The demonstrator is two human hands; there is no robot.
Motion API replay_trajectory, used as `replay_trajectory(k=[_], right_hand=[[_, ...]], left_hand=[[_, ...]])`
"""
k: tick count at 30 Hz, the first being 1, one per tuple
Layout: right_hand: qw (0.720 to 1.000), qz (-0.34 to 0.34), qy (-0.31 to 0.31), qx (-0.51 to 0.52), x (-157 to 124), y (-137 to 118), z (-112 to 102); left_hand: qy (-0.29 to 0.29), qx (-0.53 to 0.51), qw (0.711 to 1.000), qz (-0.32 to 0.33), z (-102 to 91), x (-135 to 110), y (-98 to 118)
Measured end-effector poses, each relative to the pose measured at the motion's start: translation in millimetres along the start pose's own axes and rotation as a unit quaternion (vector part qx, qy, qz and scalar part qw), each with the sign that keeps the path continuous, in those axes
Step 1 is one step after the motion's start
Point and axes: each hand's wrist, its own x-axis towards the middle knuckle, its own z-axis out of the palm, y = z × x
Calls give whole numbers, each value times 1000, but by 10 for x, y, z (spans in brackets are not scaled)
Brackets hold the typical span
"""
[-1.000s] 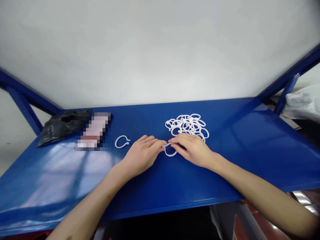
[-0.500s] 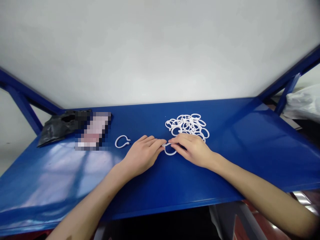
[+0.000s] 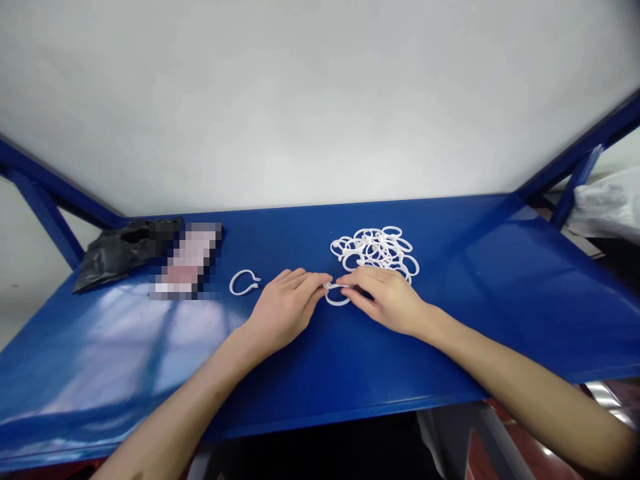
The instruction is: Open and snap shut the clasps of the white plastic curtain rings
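Note:
Between my hands is a white plastic ring (image 3: 337, 303), its lower curve showing just above the blue tabletop. My left hand (image 3: 286, 303) pinches the ring's left side, where a small clasp-like part shows at the fingertips. On the opposite side, my right hand (image 3: 385, 298) grips it between thumb and fingers. Behind the right hand lies a tangled pile of similar white rings (image 3: 377, 247), partly hidden by that hand. A single opened white ring (image 3: 243, 283) rests left of my left hand, its gap facing right.
A black plastic bag (image 3: 113, 257) and a blurred-out flat rectangular object (image 3: 187, 260) lie at the left of the blue table (image 3: 360, 373). A pale wall (image 3: 320, 100) rises behind. Blue frame bars slant at both sides, and a clear plastic bag (image 3: 610, 203) is at far right.
The ring between my hands has tilted slightly, its lower curve moving up and a little left. Both hands keep their pinch; the pile and the single ring stay put.

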Motion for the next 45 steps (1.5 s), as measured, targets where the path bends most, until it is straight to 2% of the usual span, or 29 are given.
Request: replay_trajectory(k=[4, 7, 14, 17, 19, 24, 30, 36, 41, 45], right_hand=[[998, 15, 26, 64, -21, -24, 25], [993, 24, 37, 108, -29, -40, 44], [985, 55, 41, 156, -40, -106, 58], [983, 43, 29, 177, -52, -190, 49], [982, 35, 45, 180, -52, -245, 40], [982, 16, 121, 143, -35, -280, 37], [982, 31, 147, 112, -37, -202, 74], [983, 54, 110, 135, -35, -203, 55], [976, 85, 104, 174, -31, -231, 19], [974, 69, 80, 200, -39, -239, 13]], left_hand=[[-9, -127, 983, -135, -2, 25, 46], [-39, -188, 969, -158, -11, 56, 70], [24, -203, 972, -117, 113, 5, 54], [38, -188, 977, -90, 141, -23, 76], [44, -192, 977, -77, 129, -21, 106], [54, -211, 970, -108, 44, 30, 172], [43, -221, 967, -118, 18, 44, 158], [66, -184, 978, -73, 57, 12, 143], [89, -151, 984, -36, 66, -8, 161], [86, -129, 988, -22, 65, -30, 166]])
